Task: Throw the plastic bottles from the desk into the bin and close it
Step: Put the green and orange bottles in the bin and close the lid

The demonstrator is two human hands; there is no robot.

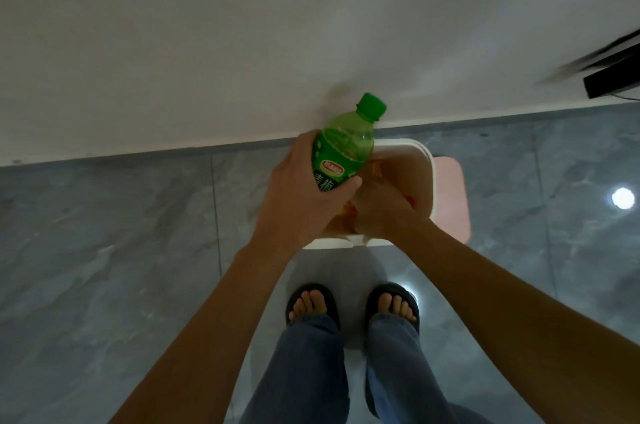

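A white bin (428, 167) stands open on the floor against the wall, and its pink lid (452, 195) shows behind its right side. My left hand (298, 195) grips a green plastic bottle (343, 149) with a green cap, held tilted over the bin's left edge. My right hand (379, 212) reaches down into the bin's mouth, its fingers curled around an orange bottle (346, 214) that is mostly hidden under the hand. More orange shows deeper inside the bin.
The floor is grey glossy tile (104, 250), and a white wall (242, 42) rises right behind the bin. A blurred black object (609, 77) sits at the upper right. My feet in black sandals (353, 305) stand just in front of the bin.
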